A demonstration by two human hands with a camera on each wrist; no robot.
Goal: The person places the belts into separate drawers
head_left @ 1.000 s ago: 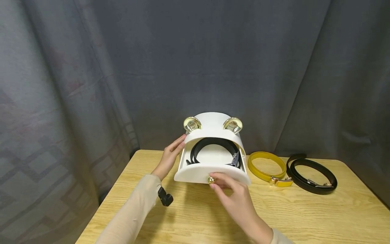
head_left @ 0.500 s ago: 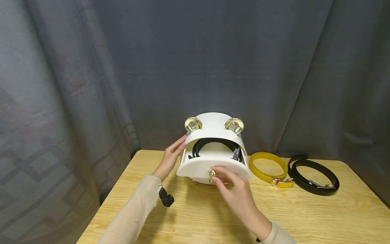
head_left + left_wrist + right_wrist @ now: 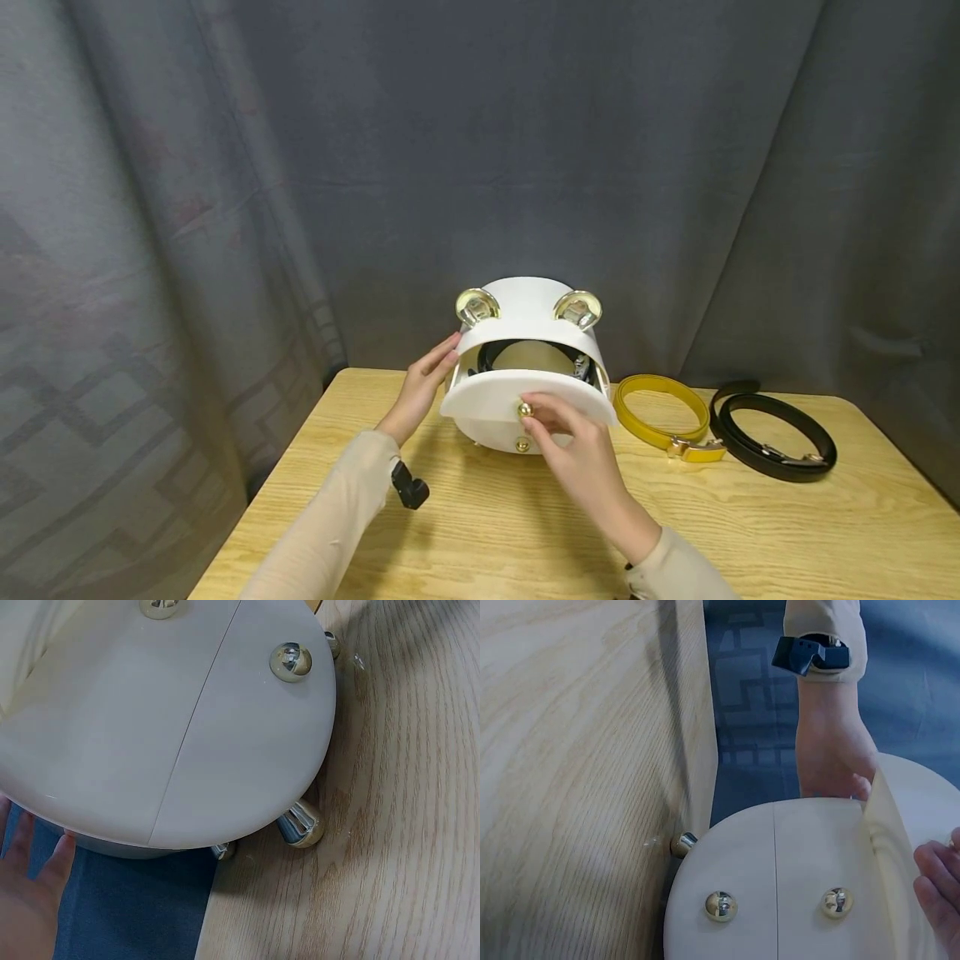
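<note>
White glossy round storage box (image 3: pixel 525 333) with two gold handles on top sits toward the back of the pale wooden tabletop (image 3: pixel 480 533). Its upper curved drawer (image 3: pixel 525 398) is most of the way in, with only a sliver of the coiled black belt (image 3: pixel 491 354) showing inside.

The right hand (image 3: pixel 577 454) has its fingertips curled at the small gold ball knob (image 3: pixel 525 409); looks like a light pinch, though the head view is a bit small to swear by. The left hand (image 3: pixel 420 392) lies with fingers straight against the box's left side, bracing it, gripping nothing.

I'd say the step in hand is closing the drawer, nearly done. The next move calls for a straight, gentle push on the knob while the left hand keeps the box from sliding back.

A yellow coiled belt (image 3: pixel 660 412) and another black coiled belt (image 3: pixel 772 437) lie just right of the box.
</note>
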